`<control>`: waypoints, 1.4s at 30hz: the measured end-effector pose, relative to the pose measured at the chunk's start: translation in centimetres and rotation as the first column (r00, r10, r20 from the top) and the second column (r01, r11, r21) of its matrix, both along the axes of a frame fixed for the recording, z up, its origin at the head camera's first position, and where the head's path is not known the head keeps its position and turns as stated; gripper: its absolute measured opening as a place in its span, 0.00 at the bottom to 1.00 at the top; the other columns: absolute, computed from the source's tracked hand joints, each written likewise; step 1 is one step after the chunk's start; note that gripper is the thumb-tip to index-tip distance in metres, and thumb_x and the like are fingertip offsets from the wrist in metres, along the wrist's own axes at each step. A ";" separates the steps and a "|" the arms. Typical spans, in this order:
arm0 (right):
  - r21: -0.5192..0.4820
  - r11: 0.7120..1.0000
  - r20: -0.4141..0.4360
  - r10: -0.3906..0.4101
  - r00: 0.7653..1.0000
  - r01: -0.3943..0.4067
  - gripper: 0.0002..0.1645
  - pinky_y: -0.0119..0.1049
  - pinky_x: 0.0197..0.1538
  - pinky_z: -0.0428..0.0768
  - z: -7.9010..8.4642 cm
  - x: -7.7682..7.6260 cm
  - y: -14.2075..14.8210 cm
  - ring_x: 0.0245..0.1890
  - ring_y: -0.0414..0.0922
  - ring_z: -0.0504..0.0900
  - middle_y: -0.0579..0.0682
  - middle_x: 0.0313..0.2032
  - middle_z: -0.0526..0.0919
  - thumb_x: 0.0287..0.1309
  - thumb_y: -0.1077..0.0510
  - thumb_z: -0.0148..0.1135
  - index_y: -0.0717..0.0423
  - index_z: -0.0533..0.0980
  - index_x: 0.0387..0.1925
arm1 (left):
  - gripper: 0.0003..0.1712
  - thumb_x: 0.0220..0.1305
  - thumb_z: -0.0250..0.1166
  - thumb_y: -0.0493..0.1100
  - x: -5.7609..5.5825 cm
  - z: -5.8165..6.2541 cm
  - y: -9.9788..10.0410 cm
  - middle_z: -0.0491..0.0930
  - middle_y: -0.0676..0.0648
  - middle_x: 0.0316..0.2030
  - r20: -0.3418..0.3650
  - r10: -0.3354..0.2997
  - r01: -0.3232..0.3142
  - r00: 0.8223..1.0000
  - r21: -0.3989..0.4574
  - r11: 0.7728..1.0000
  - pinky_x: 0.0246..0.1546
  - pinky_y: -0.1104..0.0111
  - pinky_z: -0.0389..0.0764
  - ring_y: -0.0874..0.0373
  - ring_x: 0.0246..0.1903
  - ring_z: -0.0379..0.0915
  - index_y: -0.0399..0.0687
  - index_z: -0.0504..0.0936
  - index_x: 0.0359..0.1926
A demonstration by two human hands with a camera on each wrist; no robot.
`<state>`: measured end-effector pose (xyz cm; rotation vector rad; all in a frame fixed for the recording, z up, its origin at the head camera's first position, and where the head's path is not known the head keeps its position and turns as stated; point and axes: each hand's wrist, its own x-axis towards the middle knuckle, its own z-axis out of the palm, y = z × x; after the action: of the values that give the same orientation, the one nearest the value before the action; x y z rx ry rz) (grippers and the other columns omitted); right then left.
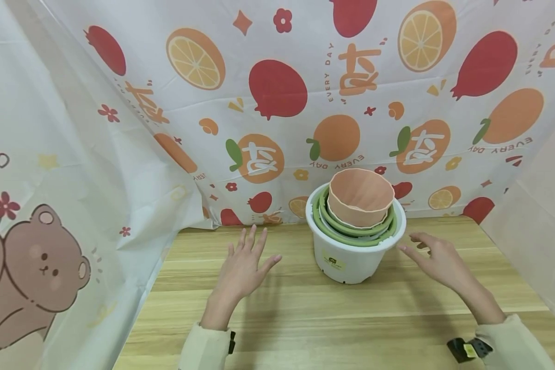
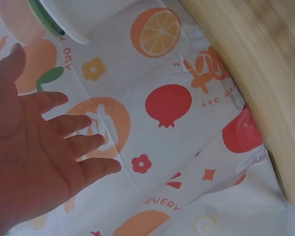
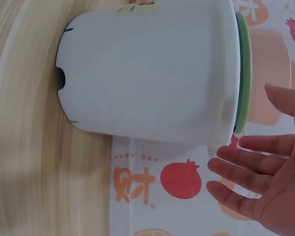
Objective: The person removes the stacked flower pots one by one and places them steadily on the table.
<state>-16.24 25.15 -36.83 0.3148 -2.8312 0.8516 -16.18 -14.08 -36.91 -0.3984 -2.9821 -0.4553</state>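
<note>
A white plastic flowerpot stands upright on the wood-grain table, at about four o'clock from the middle of the head view and close to the fruit-print cloth behind. Its wall is smooth, its rim thick, and a dark notch breaks the edge of its foot; a small yellowish label sits on the side, toward seven o'clock. Nested inside are green-rimmed pots, and at the top of the stack a pink fluted pot with a wavy rim rises above the rest, leaning toward one o'clock. The left hand lies at eight o'clock from the stack, well apart from it, spread wide with the thumb out toward two o'clock and holding nothing. The right hand, at about four o'clock, is just beside the white wall with thumb and fingers parted, the fingers only slightly bent; it grips nothing, and whether a fingertip touches the rim cannot be told.
</note>
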 end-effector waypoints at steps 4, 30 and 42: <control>-0.054 0.998 0.028 -0.020 0.999 0.021 0.30 0.51 0.36 0.80 0.0 -0.5 0.0 0.39 0.60 0.78 0.68 0.42 0.78 0.61 0.47 0.55 0.73 0.71 0.48 | 0.41 0.63 0.49 0.65 -0.1 0.1 0.4 0.47 0.38 0.68 0.022 0.000 -0.001 1.000 0.049 0.999 0.61 0.40 0.46 0.40 0.66 0.38 0.44 0.55 0.68; -0.298 0.948 0.251 -0.033 0.967 0.109 0.32 0.34 0.32 0.81 -1.0 -2.2 -0.5 0.32 0.47 0.80 0.62 0.37 0.81 0.63 0.43 0.51 0.72 0.72 0.46 | 0.29 0.65 0.56 0.52 -2.9 -1.0 4.5 0.75 0.35 0.50 0.196 -0.037 -0.080 0.980 0.560 0.825 0.50 0.55 0.74 0.44 0.51 0.71 0.31 0.71 0.55; -0.364 0.925 0.269 -0.011 0.963 0.112 0.29 0.33 0.32 0.82 -1.1 -2.4 -0.6 0.34 0.51 0.81 0.60 0.35 0.81 0.63 0.47 0.52 0.74 0.71 0.46 | 0.22 0.66 0.55 0.43 -4.4 -1.9 6.6 0.76 0.33 0.44 0.362 -0.128 -0.265 0.923 0.841 0.471 0.41 0.64 0.80 0.43 0.47 0.74 0.26 0.72 0.51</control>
<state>-18.69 24.56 -37.96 0.0592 -2.7969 1.4920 -20.54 -7.52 -38.79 -0.0500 -2.4941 -2.1417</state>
